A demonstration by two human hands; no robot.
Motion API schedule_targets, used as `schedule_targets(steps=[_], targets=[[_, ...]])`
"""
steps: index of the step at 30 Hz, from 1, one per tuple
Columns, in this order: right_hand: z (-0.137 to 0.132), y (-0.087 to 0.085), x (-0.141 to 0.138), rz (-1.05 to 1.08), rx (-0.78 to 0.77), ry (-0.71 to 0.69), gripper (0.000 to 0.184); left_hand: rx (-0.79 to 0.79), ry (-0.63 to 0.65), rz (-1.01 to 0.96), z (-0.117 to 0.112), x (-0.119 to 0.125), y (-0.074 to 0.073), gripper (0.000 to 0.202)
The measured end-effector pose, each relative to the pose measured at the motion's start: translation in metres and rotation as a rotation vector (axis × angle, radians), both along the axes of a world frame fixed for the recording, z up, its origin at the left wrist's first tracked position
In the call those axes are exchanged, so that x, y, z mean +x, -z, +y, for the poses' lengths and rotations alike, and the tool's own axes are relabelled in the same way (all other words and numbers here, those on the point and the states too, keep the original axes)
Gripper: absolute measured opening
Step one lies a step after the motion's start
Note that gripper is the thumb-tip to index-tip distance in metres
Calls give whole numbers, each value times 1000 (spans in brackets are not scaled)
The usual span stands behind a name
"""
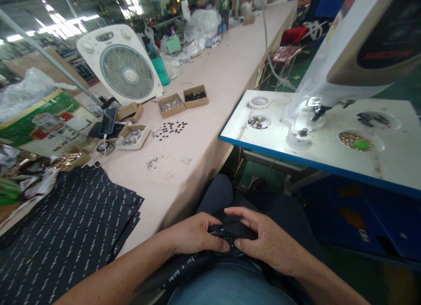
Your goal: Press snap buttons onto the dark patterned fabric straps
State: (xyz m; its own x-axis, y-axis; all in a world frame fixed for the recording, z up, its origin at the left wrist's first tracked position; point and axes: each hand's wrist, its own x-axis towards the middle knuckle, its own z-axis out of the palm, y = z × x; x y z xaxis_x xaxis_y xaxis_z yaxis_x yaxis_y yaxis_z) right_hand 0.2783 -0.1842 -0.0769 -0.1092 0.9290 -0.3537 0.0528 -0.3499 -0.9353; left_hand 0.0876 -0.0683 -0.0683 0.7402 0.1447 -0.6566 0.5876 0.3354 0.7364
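Observation:
A dark fabric piece with white lettering (184, 270) lies bunched across my lap. My left hand (197, 232) pinches it, thumb pressed down on a fold. From the other side my right hand (259, 235) grips the same cloth between thumb and fingers, and the two thumbs nearly meet. Whatever may sit inside the fold is hidden. On the table to my left, a stack of dark printed fabric panels (72, 226) lies flat with its edges fanned.
Left of me runs a long table (210, 116) bearing small boxes of metal parts (132, 137), loose black discs (173, 129), a phone (108, 121) and a fan (126, 72). At right stands a white-topped machine (315, 116) with a blue edge and bowls of fasteners (357, 141).

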Motion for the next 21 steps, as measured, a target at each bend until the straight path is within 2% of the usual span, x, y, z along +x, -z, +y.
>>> schedule_targets(steps=[6, 9, 12, 15, 18, 19, 21], targets=[[2, 2, 3, 25, -54, 18, 52, -6, -169, 23, -15, 5, 3, 21], [5, 7, 4, 195, -98, 47, 52, -62, -253, 3, -19, 5, 8, 22], [7, 17, 4, 364, -113, 53, 52, -129, -338, -46, -20, 4, 12, 32], [10, 30, 8, 419, -102, 25, 53, -177, -397, -65, -21, 5, 14, 43], [22, 42, 23, 304, -104, -52, 52, -202, -433, -92, -21, 7, 22, 47], [29, 44, 30, 179, -75, -47, 51, -204, -448, -100, -20, 8, 27, 48], [45, 39, 40, -166, 66, 59, 46, -192, -471, -125, -18, 8, 39, 49]])
